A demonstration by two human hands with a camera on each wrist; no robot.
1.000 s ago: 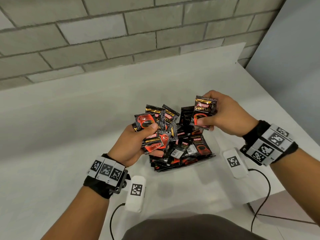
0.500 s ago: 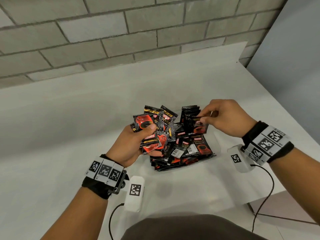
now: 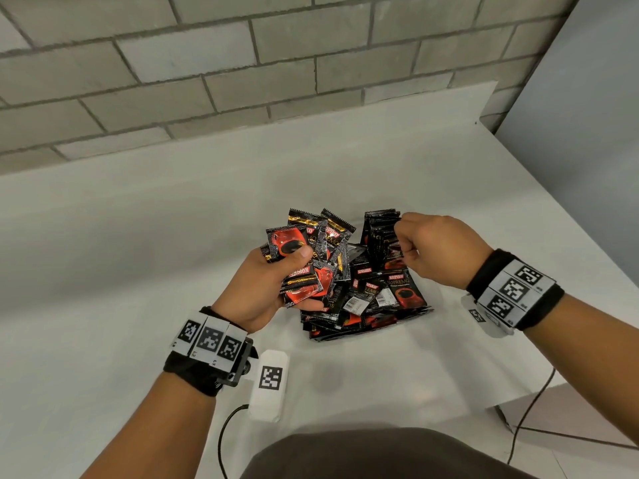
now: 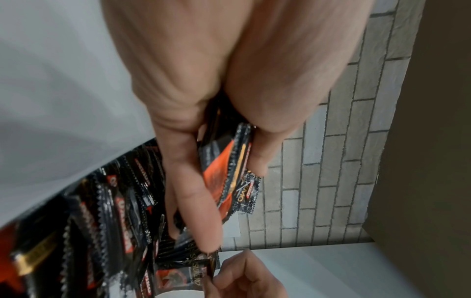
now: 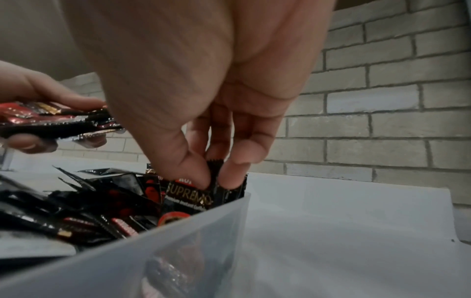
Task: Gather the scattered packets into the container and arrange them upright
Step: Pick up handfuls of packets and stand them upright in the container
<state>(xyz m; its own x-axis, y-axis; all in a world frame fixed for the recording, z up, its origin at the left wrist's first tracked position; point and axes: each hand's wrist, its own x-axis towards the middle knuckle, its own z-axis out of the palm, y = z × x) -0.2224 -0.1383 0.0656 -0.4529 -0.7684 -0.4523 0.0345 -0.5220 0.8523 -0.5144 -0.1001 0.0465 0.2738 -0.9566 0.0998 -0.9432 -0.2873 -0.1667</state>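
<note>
Bare bench [image 3: 138,236] lies open left of and behind the container [image 5: 203,231]; the brick wall [image 3: 242,63] closes the far edge. Loose packets [image 3: 363,299] crowd the container (upright row [image 3: 380,229] at its far right corner), both hands above

the container [image 5: 198,231] wall hides the lower halves of its packets [image 5: 188,198]

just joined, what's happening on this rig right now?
A person is sorting coffee packets into a translucent container on the white table. The left hand grips a fanned bundle of packets above it. The right hand pinches the top of an upright packet at the container's far end. Many packets lie jumbled inside.
</note>
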